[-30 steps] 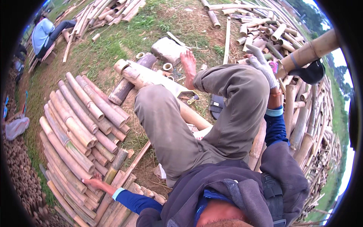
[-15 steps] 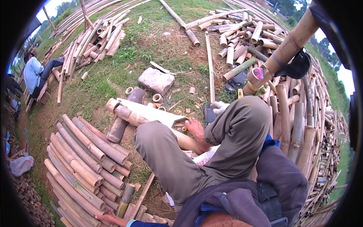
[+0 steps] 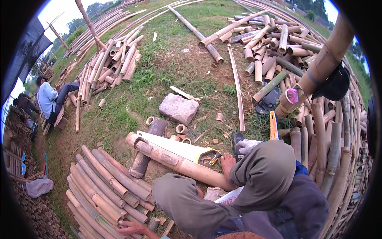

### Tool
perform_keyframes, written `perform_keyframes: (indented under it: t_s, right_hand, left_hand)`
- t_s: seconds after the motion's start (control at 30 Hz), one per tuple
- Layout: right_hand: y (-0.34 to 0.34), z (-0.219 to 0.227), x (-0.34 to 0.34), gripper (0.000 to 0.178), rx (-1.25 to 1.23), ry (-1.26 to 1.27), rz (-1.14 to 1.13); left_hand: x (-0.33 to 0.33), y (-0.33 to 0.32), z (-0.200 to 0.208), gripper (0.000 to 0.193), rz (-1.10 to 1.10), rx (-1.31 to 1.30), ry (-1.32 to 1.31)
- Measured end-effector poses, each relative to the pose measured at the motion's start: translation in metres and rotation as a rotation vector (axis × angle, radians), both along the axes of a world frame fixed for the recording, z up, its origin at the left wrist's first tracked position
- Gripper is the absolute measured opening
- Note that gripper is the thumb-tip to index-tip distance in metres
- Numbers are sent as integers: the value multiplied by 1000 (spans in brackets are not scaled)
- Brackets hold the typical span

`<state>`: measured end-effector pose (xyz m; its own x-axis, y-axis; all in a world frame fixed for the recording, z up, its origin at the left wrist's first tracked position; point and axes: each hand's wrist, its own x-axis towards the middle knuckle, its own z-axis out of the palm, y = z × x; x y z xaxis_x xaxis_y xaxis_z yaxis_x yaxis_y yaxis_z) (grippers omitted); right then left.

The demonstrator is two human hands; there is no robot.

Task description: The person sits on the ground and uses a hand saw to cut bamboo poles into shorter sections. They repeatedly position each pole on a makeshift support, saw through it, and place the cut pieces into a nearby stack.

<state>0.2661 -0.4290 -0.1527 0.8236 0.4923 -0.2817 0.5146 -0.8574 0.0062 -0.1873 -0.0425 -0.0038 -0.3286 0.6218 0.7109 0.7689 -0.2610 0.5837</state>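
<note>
My bare left hand (image 3: 133, 228) is at the near end of the split-looking stack of bamboo lengths (image 3: 97, 185). Its fingers are stretched apart, near or touching the end of one piece, and I see nothing held in them. My right hand (image 3: 249, 146), in a white glove, shows beyond my raised right knee, beside a dark sandal (image 3: 237, 139). Its fingers seem loosely bent with nothing visible in them; the knee hides the arm. In front of me a handsaw (image 3: 175, 147) with a yellow and black handle lies along a thick bamboo pole (image 3: 175, 161). My bare foot (image 3: 227, 163) touches that pole.
The pole rests across a dark log (image 3: 140, 164). Behind it are a large stone (image 3: 178, 108) and short bamboo rings (image 3: 181, 129). Piles of cut bamboo (image 3: 274, 44) stand right and far left. A slanting pole (image 3: 326, 59) bears a cap (image 3: 334, 82). A person (image 3: 47, 97) sits far left.
The view has shifted, so the ground things sit lower and farther right. My left hand has come away from the bamboo surface with its fingers spread more. The saw's handle now shows fully.
</note>
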Motion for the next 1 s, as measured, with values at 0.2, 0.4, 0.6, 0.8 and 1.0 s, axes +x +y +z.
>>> perform_keyframes:
  t_s: [0.2,0.4,0.6,0.8,1.0]
  right_hand:
    - [-51,214,211,55,-88,443,583]
    - [-5,241,330,55,-443,268,554]
    - [60,186,436,48,-70,-58,358]
    - [138,161,521,67,93,-107,-48]
    - [201,134,662,92,323,-357,-364]
  left_hand:
    - [157,40,25,37,-649,-108,186]
    - [294,46,4,33,-1061,-344,359]
    - [321,26,-41,31,-1185,-463,653]
    - [310,27,-79,29,-1155,-421,548]
    - [284,58,-159,48,-1189,-73,563]
